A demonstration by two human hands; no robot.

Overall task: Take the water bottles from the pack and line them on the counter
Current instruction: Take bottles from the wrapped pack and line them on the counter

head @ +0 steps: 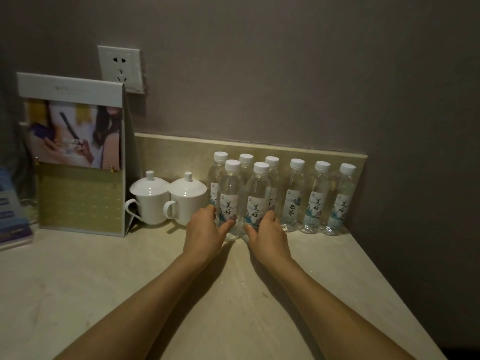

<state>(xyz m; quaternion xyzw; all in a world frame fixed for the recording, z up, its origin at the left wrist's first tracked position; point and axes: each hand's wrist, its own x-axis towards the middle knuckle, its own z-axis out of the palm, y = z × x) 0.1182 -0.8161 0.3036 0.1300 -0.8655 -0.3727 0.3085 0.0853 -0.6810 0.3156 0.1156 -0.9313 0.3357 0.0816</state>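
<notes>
A: Can anyone read anything here?

B: Mostly just the bottle labels. The left front bottle [229, 201] has 美好 brushed in black down its white label, and the right front bottle [257, 203] says the same. Third bottle from the right [293, 196] looks like 无界, though I'm less sure of the second character. The last two bottles on the right [316, 198] [340, 201] read 美好 again.

A: What about the stand-up card?

B: That card [75, 126] has a faint line of print in its white top strip, too pale to read. The blue leaflet [10, 203] at the far left has print too, all blurred.
</notes>
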